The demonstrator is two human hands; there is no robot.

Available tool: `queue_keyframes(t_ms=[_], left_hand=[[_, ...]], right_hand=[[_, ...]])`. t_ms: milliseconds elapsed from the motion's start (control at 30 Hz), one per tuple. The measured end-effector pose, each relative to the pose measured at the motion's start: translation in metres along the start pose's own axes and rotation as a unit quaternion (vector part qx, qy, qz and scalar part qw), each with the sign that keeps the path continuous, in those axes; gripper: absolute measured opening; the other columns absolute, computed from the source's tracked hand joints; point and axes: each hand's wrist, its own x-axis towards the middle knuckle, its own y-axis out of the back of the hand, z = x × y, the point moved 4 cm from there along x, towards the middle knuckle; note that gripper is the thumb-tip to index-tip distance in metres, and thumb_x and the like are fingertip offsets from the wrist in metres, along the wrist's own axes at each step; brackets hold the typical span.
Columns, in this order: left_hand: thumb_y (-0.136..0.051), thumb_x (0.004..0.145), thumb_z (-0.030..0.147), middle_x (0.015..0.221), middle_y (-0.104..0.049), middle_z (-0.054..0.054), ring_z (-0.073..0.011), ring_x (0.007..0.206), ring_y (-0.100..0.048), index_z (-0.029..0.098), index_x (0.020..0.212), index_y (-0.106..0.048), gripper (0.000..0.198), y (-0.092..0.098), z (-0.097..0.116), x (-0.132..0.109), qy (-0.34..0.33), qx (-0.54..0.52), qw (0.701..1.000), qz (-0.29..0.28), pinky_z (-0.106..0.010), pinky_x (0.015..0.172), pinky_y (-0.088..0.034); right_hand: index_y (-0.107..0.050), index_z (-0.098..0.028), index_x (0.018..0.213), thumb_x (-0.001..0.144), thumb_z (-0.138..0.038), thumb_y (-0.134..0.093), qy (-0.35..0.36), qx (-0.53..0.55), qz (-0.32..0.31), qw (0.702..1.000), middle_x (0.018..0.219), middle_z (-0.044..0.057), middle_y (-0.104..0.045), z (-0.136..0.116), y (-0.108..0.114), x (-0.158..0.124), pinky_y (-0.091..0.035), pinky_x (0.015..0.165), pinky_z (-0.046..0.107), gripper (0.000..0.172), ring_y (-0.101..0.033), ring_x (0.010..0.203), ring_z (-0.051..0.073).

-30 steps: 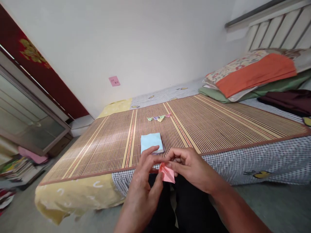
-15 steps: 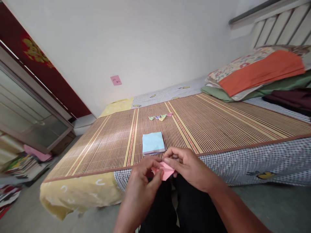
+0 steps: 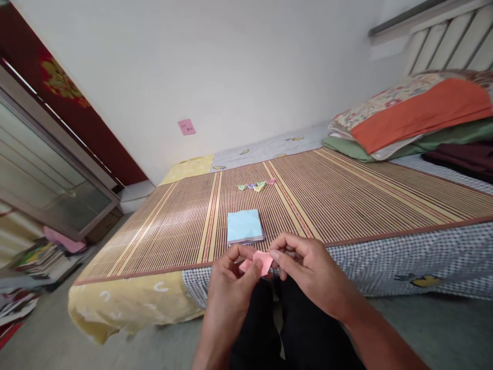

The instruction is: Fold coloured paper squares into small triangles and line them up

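Note:
A small piece of folded pink paper (image 3: 263,262) is held between my two hands, just off the bed's front edge and above my knees. My left hand (image 3: 233,288) pinches it with the thumb on top and the fingers behind. At its right corner, the thumb and index finger of my right hand (image 3: 308,270) grip the paper; the other fingers curl under. Right beyond my hands lies a stack of square paper (image 3: 245,226), light blue on top. Farther back on the mat sit several small folded paper pieces (image 3: 257,185) in green, purple, yellow and pink.
A striped bamboo mat (image 3: 173,221) covers the bed, over a checked and yellow sheet (image 3: 131,303). Pillows (image 3: 419,113) are piled at the right, beside dark folded cloth (image 3: 462,159). A pink note (image 3: 187,127) is on the wall. Books (image 3: 40,262) stand at the left.
The pink paper has been turned in my fingers and now shows a different outline. My right hand has shifted slightly right, toward the paper's corner. The view has moved a little.

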Motion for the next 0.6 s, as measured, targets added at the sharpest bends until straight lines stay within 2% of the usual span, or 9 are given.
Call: queue_keyframes(t_ms=[133, 267, 400, 600], left_hand=[[-0.075, 0.082, 0.032, 0.079, -0.066, -0.002, -0.0151, 0.072, -0.058, 0.018, 0.071, -0.064, 0.021, 0.0, 0.002, -0.001, -0.042, 0.044, 0.998, 0.017, -0.026, 0.066, -0.045], [-0.066, 0.089, 0.028, 0.08, -0.064, -0.002, -0.0185, 0.08, -0.059, 0.02, 0.07, -0.063, 0.021, -0.002, 0.008, -0.004, -0.102, 0.151, 0.983, 0.026, -0.029, 0.07, -0.044], [-0.061, 0.092, 0.023, 0.078, -0.061, -0.001, -0.0175, 0.077, -0.058, 0.02, 0.07, -0.061, 0.022, -0.004, 0.013, -0.007, -0.133, 0.198, 0.971, 0.03, -0.029, 0.072, -0.043], [-0.064, 0.089, 0.023, 0.081, -0.065, -0.002, -0.0185, 0.078, -0.059, 0.02, 0.069, -0.061, 0.021, -0.002, 0.007, -0.005, -0.102, 0.16, 0.981, 0.032, -0.029, 0.071, -0.043]], right_hand=[[-0.065, -0.02, 0.08, 0.095, -0.016, -0.056, 0.057, -0.052, 0.038, 0.996, 0.075, -0.001, -0.062, -0.007, 0.0, 0.0, -0.045, 0.064, 0.028, 0.018, -0.059, 0.07, 0.014], [-0.069, -0.019, 0.084, 0.092, -0.012, -0.06, 0.142, -0.09, 0.071, 0.983, 0.088, 0.003, -0.064, -0.016, -0.006, 0.0, -0.049, 0.077, 0.031, 0.014, -0.063, 0.084, 0.017], [-0.063, -0.019, 0.077, 0.091, -0.007, -0.057, 0.172, -0.116, 0.094, 0.974, 0.084, 0.003, -0.061, -0.016, -0.013, 0.0, -0.048, 0.075, 0.032, 0.019, -0.061, 0.082, 0.017], [-0.056, -0.021, 0.074, 0.088, -0.008, -0.056, 0.178, -0.124, 0.139, 0.966, 0.077, 0.001, -0.058, -0.015, -0.01, 0.001, -0.046, 0.069, 0.031, 0.019, -0.058, 0.075, 0.017]])
